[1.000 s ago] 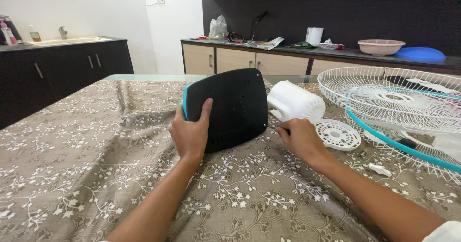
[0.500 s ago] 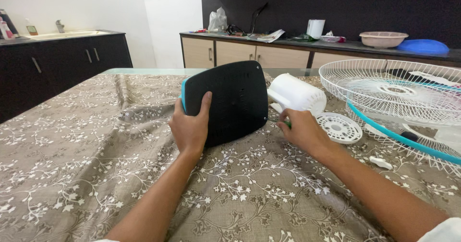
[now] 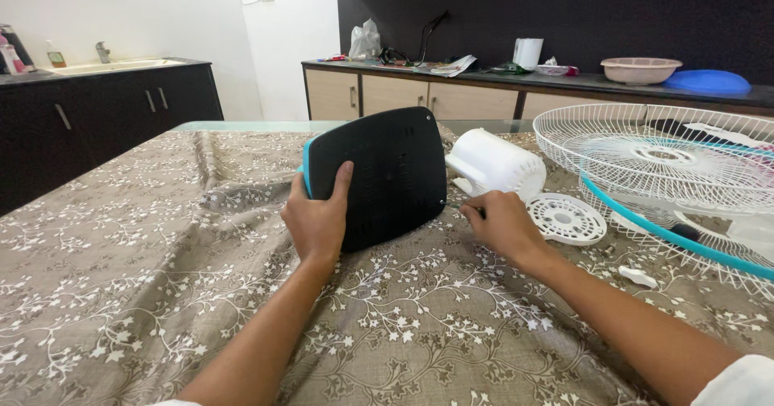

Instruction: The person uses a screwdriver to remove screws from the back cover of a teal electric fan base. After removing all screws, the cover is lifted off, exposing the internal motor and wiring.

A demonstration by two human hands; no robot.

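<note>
i have the black rounded plastic fan base with a teal edge [image 3: 379,176] tipped up on the floral-cloth table [image 3: 121,277], my left hand [image 3: 317,220] clamped on its left edge. my right hand [image 3: 500,222] is closed around a thin screwdriver [image 3: 461,208] at the base's lower right corner; i'd judge it best to keep the tip square to the screw and brace the base firmly.

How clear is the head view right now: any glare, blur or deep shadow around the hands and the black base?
Head view: even, soft light with no glare. The left hand, right hand and black fan base are sharp. The thin tool at the right fingertips is too small to make out. The white grille is sharp, and the dark back wall loses detail.
</note>
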